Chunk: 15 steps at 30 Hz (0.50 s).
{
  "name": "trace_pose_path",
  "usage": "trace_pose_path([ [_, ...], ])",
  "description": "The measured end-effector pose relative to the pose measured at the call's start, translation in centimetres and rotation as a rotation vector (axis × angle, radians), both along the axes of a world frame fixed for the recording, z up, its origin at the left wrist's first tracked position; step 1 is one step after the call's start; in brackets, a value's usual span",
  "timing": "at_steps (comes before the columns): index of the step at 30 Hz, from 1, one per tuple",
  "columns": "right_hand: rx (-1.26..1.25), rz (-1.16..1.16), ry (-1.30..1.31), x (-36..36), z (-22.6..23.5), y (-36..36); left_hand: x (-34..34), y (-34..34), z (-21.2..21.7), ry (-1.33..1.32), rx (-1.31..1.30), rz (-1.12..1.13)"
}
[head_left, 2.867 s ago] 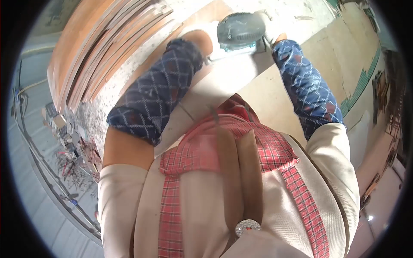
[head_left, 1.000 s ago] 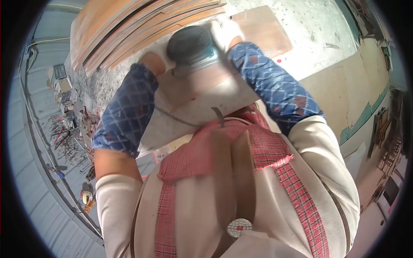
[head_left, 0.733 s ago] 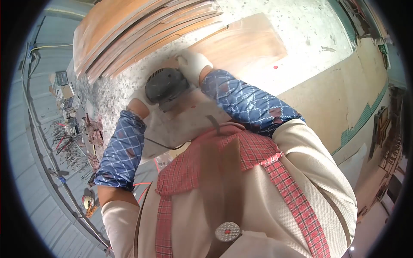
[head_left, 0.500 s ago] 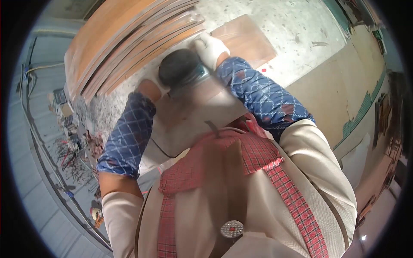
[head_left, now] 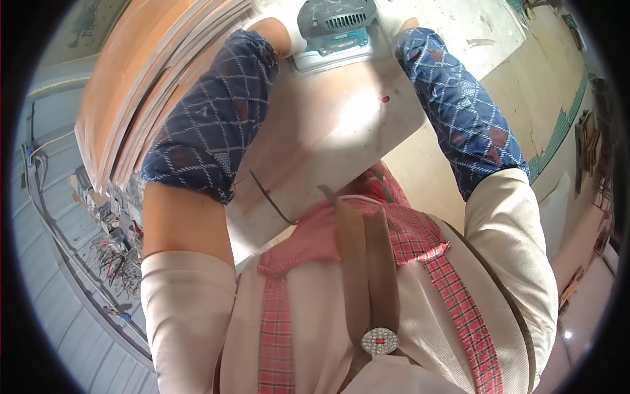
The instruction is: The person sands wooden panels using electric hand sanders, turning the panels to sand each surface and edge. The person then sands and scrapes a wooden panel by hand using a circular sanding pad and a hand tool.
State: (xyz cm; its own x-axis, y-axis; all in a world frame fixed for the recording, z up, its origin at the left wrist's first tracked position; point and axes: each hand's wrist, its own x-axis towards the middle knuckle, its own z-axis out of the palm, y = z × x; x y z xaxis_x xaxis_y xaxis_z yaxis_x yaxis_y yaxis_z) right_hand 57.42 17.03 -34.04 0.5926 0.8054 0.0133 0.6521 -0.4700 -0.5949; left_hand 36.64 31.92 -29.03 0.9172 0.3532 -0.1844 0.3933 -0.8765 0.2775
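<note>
Head view: both hands, left (head_left: pixel 279 29) and right (head_left: pixel 394 20), are clasping the sander (head_left: pixel 335 29), now pushed farther up the board (head_left: pixel 328 131); finger detail hidden.

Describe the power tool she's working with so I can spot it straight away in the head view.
Start from the pale board tilted in front of the person's chest and follow it to its far end. There, between the two blue-sleeved forearms, sits the sander. Its grey vented top and teal body set it apart from the orange-edged stacked boards on the left.
</note>
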Motion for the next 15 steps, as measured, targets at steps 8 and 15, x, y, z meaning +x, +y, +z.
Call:
trace_pose_path([
  [8, -0.009, 0.086, 0.226, -5.4, 4.1, 1.0, -5.5, -2.2, 3.7, 0.276, 0.0, 0.088],
  [15, 0.113, 0.366, 0.022, -13.3, 3.3, 2.4, -16.8, -6.3, 5.0, -0.039, -0.285, 0.415],
])
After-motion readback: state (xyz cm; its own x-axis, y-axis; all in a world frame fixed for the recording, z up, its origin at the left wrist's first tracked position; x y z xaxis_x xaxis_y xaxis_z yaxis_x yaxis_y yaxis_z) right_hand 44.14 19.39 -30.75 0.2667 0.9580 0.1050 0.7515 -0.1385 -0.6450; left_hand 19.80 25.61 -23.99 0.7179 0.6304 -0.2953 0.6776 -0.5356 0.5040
